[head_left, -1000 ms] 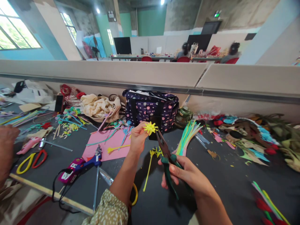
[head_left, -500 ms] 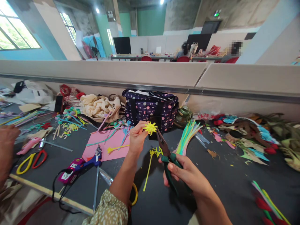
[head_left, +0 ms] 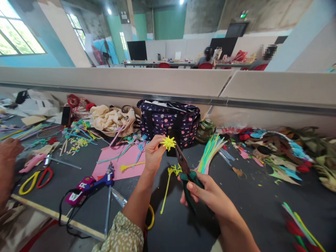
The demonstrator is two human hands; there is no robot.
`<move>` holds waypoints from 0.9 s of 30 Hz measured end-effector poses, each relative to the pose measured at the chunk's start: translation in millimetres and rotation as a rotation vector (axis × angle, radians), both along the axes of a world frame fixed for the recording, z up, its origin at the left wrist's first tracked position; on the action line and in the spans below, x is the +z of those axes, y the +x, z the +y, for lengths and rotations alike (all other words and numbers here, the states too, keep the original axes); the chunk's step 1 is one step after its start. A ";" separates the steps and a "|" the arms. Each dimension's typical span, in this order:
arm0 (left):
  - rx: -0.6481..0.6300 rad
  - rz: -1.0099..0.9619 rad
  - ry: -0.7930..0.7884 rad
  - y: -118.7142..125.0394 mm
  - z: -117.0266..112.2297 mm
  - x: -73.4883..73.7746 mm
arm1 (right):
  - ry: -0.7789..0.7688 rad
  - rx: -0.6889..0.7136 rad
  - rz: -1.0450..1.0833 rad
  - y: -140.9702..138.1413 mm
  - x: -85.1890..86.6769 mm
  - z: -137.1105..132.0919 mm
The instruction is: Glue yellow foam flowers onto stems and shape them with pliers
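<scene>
My left hand [head_left: 153,154] is raised above the dark table [head_left: 257,203], its fingers pinched on a small spiky yellow pipe-cleaner flower [head_left: 168,143]. My right hand [head_left: 207,194] is wrapped round the green handles of long-nose pliers [head_left: 185,168]. The plier jaws point up and left, their tip just beside the flower's right edge. Under my hands lies a yellow pipe-cleaner stem [head_left: 167,187] with a small flower head.
A navy dotted bag [head_left: 169,122] stands behind my hands, beige cloth [head_left: 110,119] to its left. A pink sheet [head_left: 119,161], a blue glue gun [head_left: 101,180], scissors [head_left: 34,178] and green pipe cleaners [head_left: 210,152] lie about. Another person's hand [head_left: 7,154] shows at far left.
Almost nothing has changed. My right hand and the pliers have shifted very slightly down and left; the flower stays pinched in my left hand.
</scene>
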State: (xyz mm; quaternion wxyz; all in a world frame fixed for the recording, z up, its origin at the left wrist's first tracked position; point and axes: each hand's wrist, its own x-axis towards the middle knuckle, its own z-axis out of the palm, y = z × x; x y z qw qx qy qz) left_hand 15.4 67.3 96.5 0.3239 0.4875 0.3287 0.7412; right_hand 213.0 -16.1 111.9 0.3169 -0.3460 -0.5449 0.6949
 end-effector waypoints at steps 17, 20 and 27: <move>-0.017 0.001 0.004 -0.9 0.9 -1.3 | -0.022 -0.006 0.027 0.8 0.6 -0.4; -0.010 0.004 0.033 -0.6 0.6 -0.2 | 0.010 -0.022 -0.017 -0.5 1.5 -0.7; 0.085 0.045 0.080 0.0 0.5 1.9 | 0.210 -0.110 -0.226 -4.4 -0.1 -1.8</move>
